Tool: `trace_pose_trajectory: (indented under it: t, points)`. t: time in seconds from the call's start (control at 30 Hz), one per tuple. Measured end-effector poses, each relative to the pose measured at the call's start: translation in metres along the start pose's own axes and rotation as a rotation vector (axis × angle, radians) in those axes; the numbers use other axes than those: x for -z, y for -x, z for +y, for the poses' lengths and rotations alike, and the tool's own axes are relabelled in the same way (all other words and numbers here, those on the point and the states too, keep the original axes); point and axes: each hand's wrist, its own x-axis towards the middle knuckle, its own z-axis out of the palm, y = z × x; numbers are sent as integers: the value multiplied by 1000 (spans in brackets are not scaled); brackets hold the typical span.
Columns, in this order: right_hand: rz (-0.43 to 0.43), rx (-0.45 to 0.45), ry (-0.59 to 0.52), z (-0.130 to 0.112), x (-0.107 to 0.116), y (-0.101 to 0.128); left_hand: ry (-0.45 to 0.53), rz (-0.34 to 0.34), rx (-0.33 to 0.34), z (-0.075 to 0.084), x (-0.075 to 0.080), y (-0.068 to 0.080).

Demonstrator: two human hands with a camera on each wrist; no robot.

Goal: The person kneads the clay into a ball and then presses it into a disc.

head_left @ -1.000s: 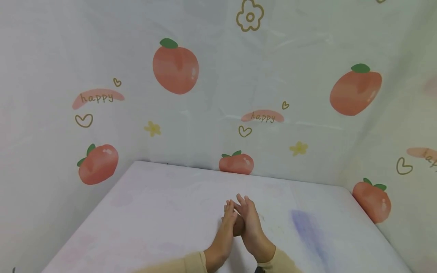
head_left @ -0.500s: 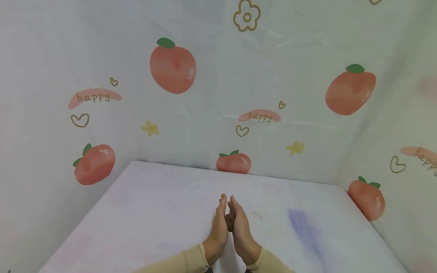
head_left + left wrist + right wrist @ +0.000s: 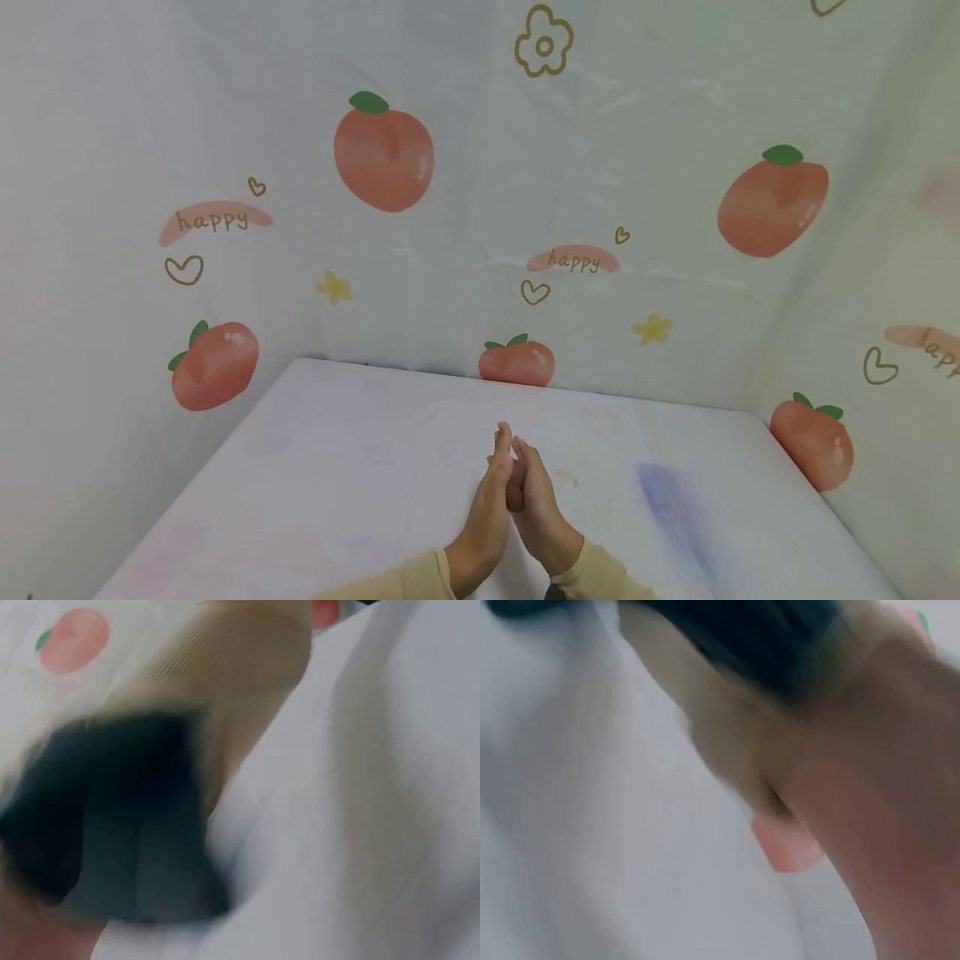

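Observation:
My two hands stand on edge, palm to palm, above the middle of a white table. The left hand and the right hand have straight fingers pointing away from me, and their fingertips meet. A small brown lump is pressed between the palms, and only a sliver of it shows. Both arms wear tan sleeves. The wrist views are blurred; a tan sleeve and a dark band show in the left one, skin and cloth in the right one.
A white sheet printed with peaches, hearts and "happy" hangs on three sides of the table. A bluish smear marks the tabletop to the right of the hands. A small yellowish stain lies beside the right hand.
The palms have slid against each other: the right hand drew back and the left hand now reaches slightly further forward. The brown lump stays between them and shows less.

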Motion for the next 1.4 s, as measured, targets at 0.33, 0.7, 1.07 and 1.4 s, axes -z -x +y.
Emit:
trace_pose_trajectory:
  t: [0.33, 0.7, 1.07, 1.4]
  points:
    - [13, 73, 99, 2, -14, 22, 83, 154, 180, -7, 3, -12]
    - [-6, 181, 250, 4, -18, 20, 164, 116, 217, -11, 5, -10]
    - [-240, -97, -131, -9, 7, 2, 16, -13, -2, -10, 8, 3]
    - [60, 5, 85, 15, -10, 3, 1, 45, 2, -9, 1, 3]
